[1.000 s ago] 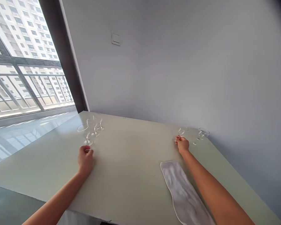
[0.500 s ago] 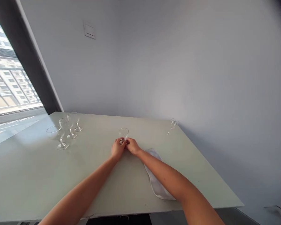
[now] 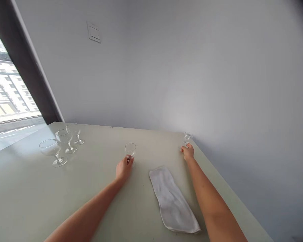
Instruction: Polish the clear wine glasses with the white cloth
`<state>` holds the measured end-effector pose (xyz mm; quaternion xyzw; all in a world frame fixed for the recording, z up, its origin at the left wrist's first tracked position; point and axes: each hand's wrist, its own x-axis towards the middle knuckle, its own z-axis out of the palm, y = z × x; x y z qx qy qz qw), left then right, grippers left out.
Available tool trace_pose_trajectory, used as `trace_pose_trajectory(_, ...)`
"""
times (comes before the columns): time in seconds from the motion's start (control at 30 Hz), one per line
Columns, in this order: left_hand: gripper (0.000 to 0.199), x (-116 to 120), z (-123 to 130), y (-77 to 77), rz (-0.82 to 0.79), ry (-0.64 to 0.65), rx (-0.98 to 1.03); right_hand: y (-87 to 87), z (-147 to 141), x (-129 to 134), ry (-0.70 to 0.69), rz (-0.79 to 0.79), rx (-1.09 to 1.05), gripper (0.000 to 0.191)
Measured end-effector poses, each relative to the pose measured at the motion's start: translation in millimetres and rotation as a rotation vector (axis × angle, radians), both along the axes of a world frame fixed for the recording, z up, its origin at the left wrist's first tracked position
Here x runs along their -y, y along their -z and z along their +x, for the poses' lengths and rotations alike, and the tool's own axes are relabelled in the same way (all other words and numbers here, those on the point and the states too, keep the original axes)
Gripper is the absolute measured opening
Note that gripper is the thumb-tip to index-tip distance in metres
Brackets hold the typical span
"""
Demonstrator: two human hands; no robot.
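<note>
A small clear stemmed glass (image 3: pixel 130 149) stands upright near the middle of the table, and my left hand (image 3: pixel 124 168) is closed round its stem. At the far right corner is another small glass (image 3: pixel 188 137). My right hand (image 3: pixel 188 151) is at the lower part of that glass with its fingers closed on it; the stem is mostly hidden. Between my forearms a folded whitish cloth (image 3: pixel 171 201) lies flat, touched by neither hand.
Several larger stemmed glasses, the nearest one (image 3: pixel 49 148) among them, stand upright at the left of the pale table (image 3: pixel 96 201). A grey wall (image 3: pixel 192 67) runs along the back and right, with a window (image 3: pixel 10 87) at far left.
My right hand has let go of the middle glass and moved right to the far-right glass. My left hand still holds the middle glass. The view has shifted slightly, and the cloth is now uncovered.
</note>
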<state>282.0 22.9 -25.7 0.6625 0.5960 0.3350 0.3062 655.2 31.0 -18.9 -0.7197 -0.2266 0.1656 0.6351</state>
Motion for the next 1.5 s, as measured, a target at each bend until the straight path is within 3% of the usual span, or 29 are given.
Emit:
trace_pose_trajectory(0.17,0.019,5.1,-3.4,-3.4,-0.024,0.027,0.070,6.7,-15.3,-21.8,-0.039,-0.001,-0.032,0.026)
trace_pose_trajectory(0.3,0.014,3.8,-30.9,-5.7,-0.038,0.066,0.105,8.8,-45.6,-25.7,-0.130,-0.003,-0.043,0.022)
trace_pose_trajectory(0.47,0.013,5.3,-110.3,-8.6,-0.031,-0.032,0.096,-3.2,-100.7,-17.1,-0.387,0.022,-0.030,0.030)
trace_pose_trajectory(0.67,0.019,12.0,-212.4,-13.2,-0.010,-0.243,0.103,-37.5,-207.0,6.1,-0.751,0.026,-0.040,0.037)
trace_pose_trajectory(0.77,0.020,14.0,-248.8,-16.4,0.001,-0.336,0.111,-46.4,-262.5,15.1,-0.886,0.010,-0.067,0.036)
trace_pose_trajectory(0.87,0.021,12.9,-274.0,-18.1,0.015,-0.395,0.125,-42.7,-312.2,20.1,-1.028,-0.016,-0.092,0.033)
trace_pose_trajectory(1.0,0.022,8.1,-292.8,-15.5,0.050,-0.451,0.153,-26.9,-370.9,23.7,-1.159,-0.064,-0.127,0.031)
trace_pose_trajectory(1.17,0.020,6.2,-298.3,-8.0,0.117,-0.486,0.240,-12.5,-433.4,27.5,-1.275,-0.110,-0.151,0.030)
trace_pose_trajectory(1.5,0.032,6.1,-306.5,-4.1,0.150,-0.578,0.689,-2.0,-519.7,28.4,-1.375,-0.105,-0.163,0.030)
